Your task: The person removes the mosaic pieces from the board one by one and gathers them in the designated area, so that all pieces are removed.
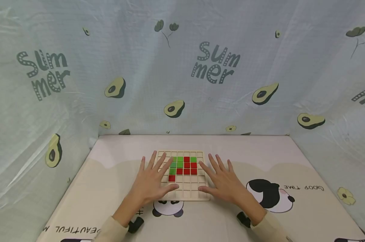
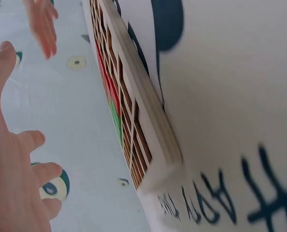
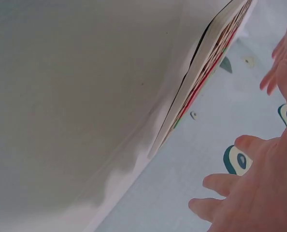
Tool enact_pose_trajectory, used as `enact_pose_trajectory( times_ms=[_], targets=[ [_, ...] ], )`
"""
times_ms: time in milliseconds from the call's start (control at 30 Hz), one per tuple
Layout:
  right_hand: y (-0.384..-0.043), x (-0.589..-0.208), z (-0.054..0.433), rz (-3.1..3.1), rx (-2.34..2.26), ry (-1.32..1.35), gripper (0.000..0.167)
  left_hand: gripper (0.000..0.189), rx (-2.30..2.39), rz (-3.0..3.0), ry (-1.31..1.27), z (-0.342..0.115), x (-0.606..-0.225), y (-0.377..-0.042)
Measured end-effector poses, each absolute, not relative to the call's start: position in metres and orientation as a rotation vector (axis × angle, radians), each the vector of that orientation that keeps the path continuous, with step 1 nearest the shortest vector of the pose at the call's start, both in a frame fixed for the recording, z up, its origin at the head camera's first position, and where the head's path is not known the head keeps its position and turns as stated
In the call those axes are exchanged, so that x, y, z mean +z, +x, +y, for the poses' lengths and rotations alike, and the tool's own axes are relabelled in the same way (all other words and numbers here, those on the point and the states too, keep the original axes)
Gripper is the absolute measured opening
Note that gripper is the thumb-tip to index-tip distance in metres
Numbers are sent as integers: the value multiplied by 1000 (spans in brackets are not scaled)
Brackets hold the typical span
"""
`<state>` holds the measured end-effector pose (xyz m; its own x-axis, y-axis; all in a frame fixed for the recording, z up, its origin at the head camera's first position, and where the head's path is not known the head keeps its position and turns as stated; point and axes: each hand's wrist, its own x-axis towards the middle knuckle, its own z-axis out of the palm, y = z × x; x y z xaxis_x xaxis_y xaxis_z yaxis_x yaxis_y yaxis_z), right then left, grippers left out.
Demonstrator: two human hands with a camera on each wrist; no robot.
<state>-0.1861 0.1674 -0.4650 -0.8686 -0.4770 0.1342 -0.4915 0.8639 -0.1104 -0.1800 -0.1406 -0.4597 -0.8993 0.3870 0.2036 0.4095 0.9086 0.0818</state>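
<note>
My left hand (image 1: 149,184) and right hand (image 1: 226,183) hang over the wooden grid board (image 1: 197,199), palms down, the fingers (image 1: 213,162) spread well apart and holding nothing. Both wrist views show a gap of air between me and the wood, so I touch nothing. The board lies flat on the counter (image 1: 224,225) in front of me; from above, my left fingers and thumb cross its left part, and my right thumb and index finger reach over its right edge.

I judge the board light and stiff, easy to lift level by pinching both short sides, where the side wall (image 2: 150,96) looks thick enough to grip. The thin dividers I'd rather spare; they could snap under a squeeze.

The green tiles (image 1: 180,159) and red tiles (image 1: 186,165) sit in the upper cells, one lone red tile (image 1: 172,178) just below the rest. They look smooth, hard and perhaps slippery, and I cannot tell whether they are loose. If they are, tilting might spill them; a fingertip pinch on opposite edges seems best for each.
</note>
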Motion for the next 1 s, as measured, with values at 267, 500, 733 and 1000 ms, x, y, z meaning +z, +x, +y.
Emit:
enact_pose_trajectory(
  times_ms=[267,500,733,1000],
  targets=[
    [-188,-461,163,-2953,230,787,87,97,-279,-2883,-526,-162,-462,-190],
    [-191,-461,160,-2979,247,794,84,95,-377,-2901,-432,-180,-465,-200],
    [-196,-460,155,-3021,312,806,81,88,-582,-2910,-396,-192,-469,-209],
    [-202,-461,150,-3028,332,844,76,74,-980,-2964,-286,-198,-474,-217]
  ],
)
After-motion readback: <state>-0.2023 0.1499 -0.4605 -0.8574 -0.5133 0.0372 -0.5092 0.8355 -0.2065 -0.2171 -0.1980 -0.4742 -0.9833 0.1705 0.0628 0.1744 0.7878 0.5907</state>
